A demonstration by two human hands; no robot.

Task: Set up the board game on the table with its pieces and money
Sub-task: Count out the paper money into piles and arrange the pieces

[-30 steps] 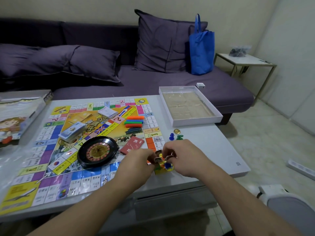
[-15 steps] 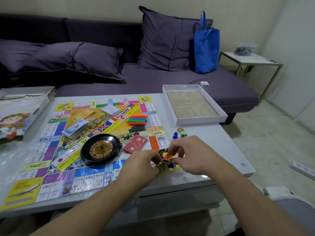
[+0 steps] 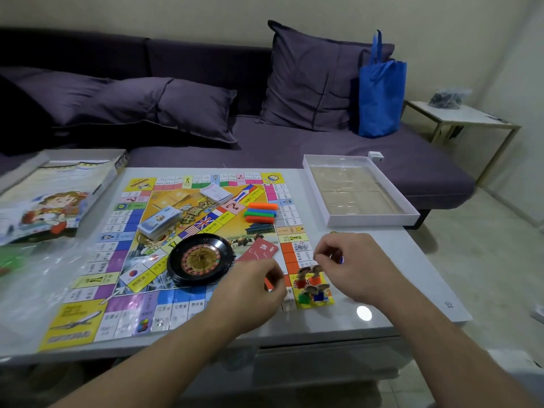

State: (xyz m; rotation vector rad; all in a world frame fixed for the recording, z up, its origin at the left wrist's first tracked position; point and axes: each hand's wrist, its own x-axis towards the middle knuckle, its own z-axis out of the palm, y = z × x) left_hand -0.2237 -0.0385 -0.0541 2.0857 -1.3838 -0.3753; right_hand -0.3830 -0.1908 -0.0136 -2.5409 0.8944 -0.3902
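My four little player figures (image 3: 312,285) stand close together on the yellow corner square at the lower right of the game board (image 3: 188,248), I think because that is where everyone starts. My left hand (image 3: 253,285) sits just left of them with curled fingers that seem to hold nothing, and my right hand (image 3: 350,263) hangs just up and right of them with fingers bent, maybe pinching something small and blue, but I cannot tell for sure. The roulette wheel (image 3: 200,259), card stacks (image 3: 160,222) and colored bars (image 3: 260,212) lie in the board's middle where all can reach, and the empty box tray (image 3: 374,220) waits at the right of the frame.
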